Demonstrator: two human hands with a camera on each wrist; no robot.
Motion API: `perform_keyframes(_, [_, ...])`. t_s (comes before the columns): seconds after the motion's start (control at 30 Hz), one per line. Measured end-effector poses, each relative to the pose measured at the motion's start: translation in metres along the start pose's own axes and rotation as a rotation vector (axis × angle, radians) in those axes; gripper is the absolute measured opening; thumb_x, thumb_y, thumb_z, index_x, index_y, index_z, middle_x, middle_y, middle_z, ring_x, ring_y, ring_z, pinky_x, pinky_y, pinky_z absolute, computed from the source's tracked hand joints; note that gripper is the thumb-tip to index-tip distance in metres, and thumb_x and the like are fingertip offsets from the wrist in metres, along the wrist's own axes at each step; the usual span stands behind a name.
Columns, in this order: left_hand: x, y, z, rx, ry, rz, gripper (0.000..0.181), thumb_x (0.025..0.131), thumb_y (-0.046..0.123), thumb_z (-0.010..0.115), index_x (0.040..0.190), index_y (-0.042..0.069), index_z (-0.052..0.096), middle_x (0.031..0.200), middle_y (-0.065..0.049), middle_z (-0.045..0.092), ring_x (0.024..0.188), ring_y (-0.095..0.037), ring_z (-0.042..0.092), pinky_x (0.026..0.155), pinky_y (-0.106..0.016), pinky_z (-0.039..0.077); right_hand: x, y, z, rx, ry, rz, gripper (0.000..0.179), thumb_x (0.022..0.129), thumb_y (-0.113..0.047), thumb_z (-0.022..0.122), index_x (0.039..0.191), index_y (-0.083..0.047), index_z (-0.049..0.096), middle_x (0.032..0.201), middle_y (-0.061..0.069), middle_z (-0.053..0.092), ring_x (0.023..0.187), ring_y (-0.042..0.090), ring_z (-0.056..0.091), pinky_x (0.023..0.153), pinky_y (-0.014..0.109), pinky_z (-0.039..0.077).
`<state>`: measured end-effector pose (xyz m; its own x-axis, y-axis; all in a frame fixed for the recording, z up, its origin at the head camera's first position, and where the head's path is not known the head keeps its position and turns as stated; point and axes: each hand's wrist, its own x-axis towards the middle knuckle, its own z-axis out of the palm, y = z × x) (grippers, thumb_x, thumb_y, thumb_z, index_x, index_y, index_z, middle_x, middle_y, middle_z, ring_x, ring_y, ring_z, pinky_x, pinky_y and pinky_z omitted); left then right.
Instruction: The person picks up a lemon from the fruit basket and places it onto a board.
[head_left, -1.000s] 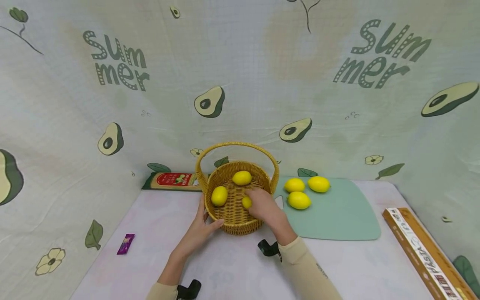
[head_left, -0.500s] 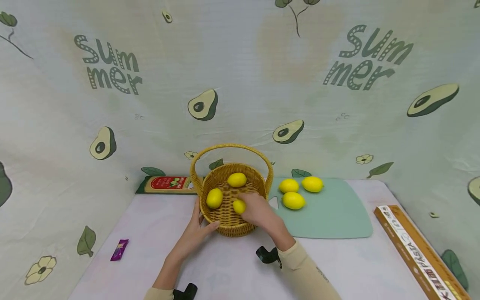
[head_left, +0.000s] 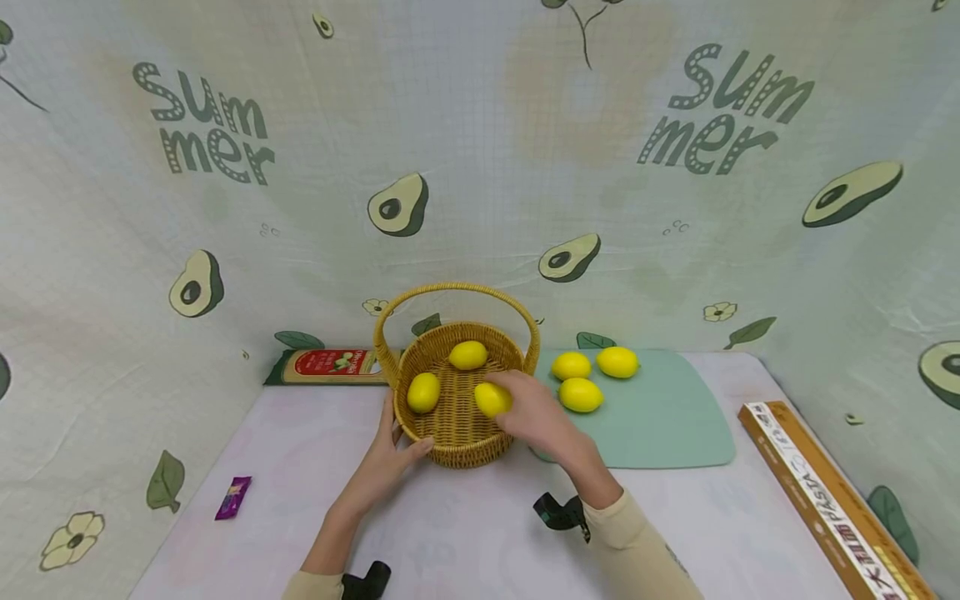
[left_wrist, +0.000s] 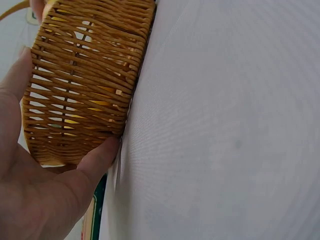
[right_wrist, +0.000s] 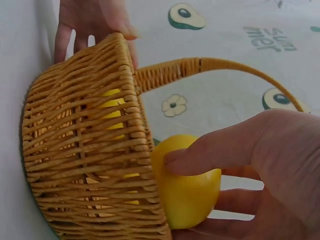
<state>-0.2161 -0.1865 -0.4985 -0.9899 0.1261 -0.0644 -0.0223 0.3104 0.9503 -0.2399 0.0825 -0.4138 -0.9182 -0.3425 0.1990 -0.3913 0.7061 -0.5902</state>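
Note:
A yellow wicker basket [head_left: 468,456] with a tall arched handle stands at the middle back of the table. My left hand [head_left: 384,462] holds its left side, thumb at the front rim and fingers along the outer wall. Inside lie two lemons, one at the left [head_left: 423,392] and one at the back [head_left: 468,355]. My right hand [head_left: 536,412] grips a third lemon [right_wrist: 186,187] at the basket's right rim, its thumb on the fruit in the right wrist view. Three more lemons [head_left: 581,395] rest on a pale green cutting board [head_left: 652,433] to the right.
A green and red package [head_left: 330,367] lies behind the basket's left side. A small purple packet [head_left: 233,498] is at the table's left. Along the right edge sits a long brown box [head_left: 832,500] marked PASTA. A printed cloth [head_left: 480,167] hangs behind the table.
The right hand has raised the lemon from low inside the basket to near its right rim. The left hand keeps its hold on the basket. The head view has shifted slightly.

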Motion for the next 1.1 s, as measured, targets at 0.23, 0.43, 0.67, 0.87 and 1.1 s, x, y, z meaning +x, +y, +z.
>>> perform_keyframes(0.23, [-0.001, -0.005, -0.003, -0.003, 0.009, 0.002, 0.107, 0.091, 0.039, 0.071, 0.153, 0.047, -0.016, 0.167, 0.006, -0.016, 0.153, -0.043, 0.008, 0.118, -0.064, 0.022, 0.003, 0.003, 0.001, -0.009, -0.017, 0.001, 0.055, 0.083, -0.003, 0.064, 0.137, -0.013, 0.060, 0.127, 0.008, 0.066, 0.108, 0.026, 0.064, 0.086, 0.042, 0.054])
perform_keyframes(0.43, [0.005, -0.008, -0.003, -0.017, 0.002, 0.050, 0.105, 0.092, 0.038, 0.071, 0.151, 0.053, -0.014, 0.166, 0.010, -0.015, 0.154, -0.043, 0.009, 0.118, -0.066, 0.022, 0.010, -0.003, 0.019, -0.026, -0.154, -0.038, 0.053, 0.090, -0.016, 0.067, 0.142, -0.013, 0.056, 0.146, 0.011, 0.054, 0.136, 0.034, 0.049, 0.108, 0.053, 0.045])
perform_keyframes(0.67, [0.006, -0.004, -0.002, -0.011, -0.007, 0.032, 0.104, 0.092, 0.037, 0.071, 0.151, 0.052, -0.014, 0.166, 0.010, -0.015, 0.154, -0.041, 0.008, 0.119, -0.064, 0.020, 0.024, -0.005, 0.040, -0.098, -0.236, -0.092, 0.055, 0.090, -0.017, 0.068, 0.144, -0.018, 0.054, 0.151, 0.009, 0.049, 0.140, 0.031, 0.046, 0.111, 0.054, 0.042])
perform_keyframes(0.87, [0.007, -0.002, -0.002, -0.001, 0.002, 0.035, 0.104, 0.092, 0.037, 0.071, 0.151, 0.053, -0.013, 0.167, 0.009, -0.013, 0.153, -0.042, 0.010, 0.119, -0.065, 0.018, 0.029, -0.007, 0.045, -0.112, -0.224, -0.048, 0.052, 0.089, -0.017, 0.070, 0.140, -0.015, 0.058, 0.145, 0.009, 0.055, 0.136, 0.030, 0.050, 0.109, 0.053, 0.044])
perform_keyframes(1.1, [0.008, -0.004, -0.002, -0.019, -0.002, 0.052, 0.106, 0.092, 0.033, 0.071, 0.152, 0.052, -0.014, 0.166, 0.011, -0.015, 0.154, -0.041, 0.010, 0.120, -0.063, 0.018, 0.034, -0.007, 0.052, -0.131, -0.232, -0.033, 0.050, 0.085, -0.020, 0.076, 0.133, -0.016, 0.064, 0.128, 0.004, 0.067, 0.114, 0.023, 0.062, 0.088, 0.041, 0.052])
